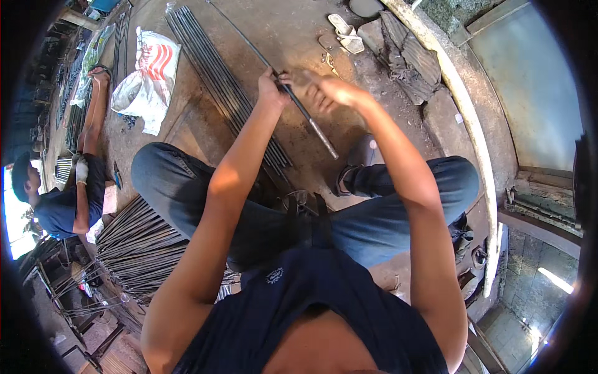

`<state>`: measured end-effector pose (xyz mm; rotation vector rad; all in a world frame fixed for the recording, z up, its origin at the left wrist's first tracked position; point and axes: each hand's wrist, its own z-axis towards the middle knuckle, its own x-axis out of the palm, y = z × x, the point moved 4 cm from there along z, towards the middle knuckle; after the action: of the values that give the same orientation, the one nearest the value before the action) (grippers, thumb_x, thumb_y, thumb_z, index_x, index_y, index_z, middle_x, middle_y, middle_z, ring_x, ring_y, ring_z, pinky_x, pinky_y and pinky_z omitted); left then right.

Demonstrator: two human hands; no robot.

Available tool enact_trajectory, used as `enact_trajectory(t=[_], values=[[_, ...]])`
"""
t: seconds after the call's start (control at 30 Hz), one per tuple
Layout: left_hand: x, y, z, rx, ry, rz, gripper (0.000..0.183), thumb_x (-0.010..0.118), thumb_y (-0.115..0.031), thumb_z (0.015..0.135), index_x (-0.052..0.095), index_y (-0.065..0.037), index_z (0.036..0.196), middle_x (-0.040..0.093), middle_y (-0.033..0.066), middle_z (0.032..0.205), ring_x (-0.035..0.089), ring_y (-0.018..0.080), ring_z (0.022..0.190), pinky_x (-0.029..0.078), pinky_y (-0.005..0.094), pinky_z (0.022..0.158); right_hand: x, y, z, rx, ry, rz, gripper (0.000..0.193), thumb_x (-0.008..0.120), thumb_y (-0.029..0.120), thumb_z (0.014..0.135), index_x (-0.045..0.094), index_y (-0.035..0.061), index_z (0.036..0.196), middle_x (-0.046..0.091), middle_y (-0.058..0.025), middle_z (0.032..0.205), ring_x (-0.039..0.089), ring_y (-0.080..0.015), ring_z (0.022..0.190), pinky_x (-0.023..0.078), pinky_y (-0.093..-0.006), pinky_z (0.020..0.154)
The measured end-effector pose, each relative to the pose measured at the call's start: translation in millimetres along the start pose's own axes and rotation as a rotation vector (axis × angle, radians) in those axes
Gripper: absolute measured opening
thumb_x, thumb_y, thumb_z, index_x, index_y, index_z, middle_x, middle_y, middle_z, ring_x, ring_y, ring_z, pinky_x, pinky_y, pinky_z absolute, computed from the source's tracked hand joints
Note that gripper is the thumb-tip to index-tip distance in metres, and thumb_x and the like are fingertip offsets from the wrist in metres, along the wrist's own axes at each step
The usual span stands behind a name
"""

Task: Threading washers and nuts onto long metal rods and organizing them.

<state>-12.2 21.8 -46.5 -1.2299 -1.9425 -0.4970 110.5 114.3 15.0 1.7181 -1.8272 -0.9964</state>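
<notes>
My left hand (274, 88) is closed around a long thin metal rod (249, 45), which slants from the far left down toward my right foot. The rod's near part is thicker, and its end (324, 138) looks pale and worn. Just right of the rod, apart from it, is my right hand (333, 93); its fingers are slightly blurred, loosely curved and spread, with nothing visible in them. To the left of the held rod, a bundle of dark metal rods (215, 71) lies on the ground, running toward my crossed legs.
A white sack with red marks (146, 81) lies at the left. Beside my left knee is a large pile of thin rods (140, 249). A co-worker (68, 193) sits at far left near pliers (117, 174). Sandals (346, 34), stones and a pale curved pole (476, 131) lie right.
</notes>
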Motion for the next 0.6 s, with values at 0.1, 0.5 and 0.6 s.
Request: enact_trajectory(t=[0.1,0.5,0.6], values=[[-4,-1,13,-0.034,0.035,-0.033,0.035,0.037,-0.032,0.099,0.041,-0.001,0.083,0.045,0.0056,0.071,0.044,0.0098,0.051,0.036,0.0193,0.039,-66,-30,29,-0.159,-0.315,0.233,0.03,0.049,0.033,0.092,0.059,0.0041,0.093,0.059,-0.0049,0.069,0.059,-0.0158,0.058,0.048,-0.0307,0.053],[-17,-24,46,0.108,0.079,0.025,0.029,0.038,-0.03,0.1,0.044,-0.005,0.087,0.043,0.0014,0.068,0.035,0.0079,0.044,0.028,0.0218,0.038,-108,-123,201,0.104,-0.362,-0.468,0.028,0.056,0.024,0.081,0.066,0.001,0.094,0.067,-0.0195,0.09,0.067,-0.0339,0.078,0.053,-0.0411,0.072],[-14,-38,61,0.085,0.116,-0.029,0.028,0.041,-0.03,0.1,0.046,-0.004,0.089,0.044,0.0016,0.068,0.035,0.0082,0.044,0.028,0.022,0.038,-117,-107,231,-0.084,-0.607,-0.726,0.031,0.054,0.021,0.08,0.064,-0.0019,0.097,0.064,-0.025,0.101,0.063,-0.0402,0.091,0.05,-0.0443,0.083]])
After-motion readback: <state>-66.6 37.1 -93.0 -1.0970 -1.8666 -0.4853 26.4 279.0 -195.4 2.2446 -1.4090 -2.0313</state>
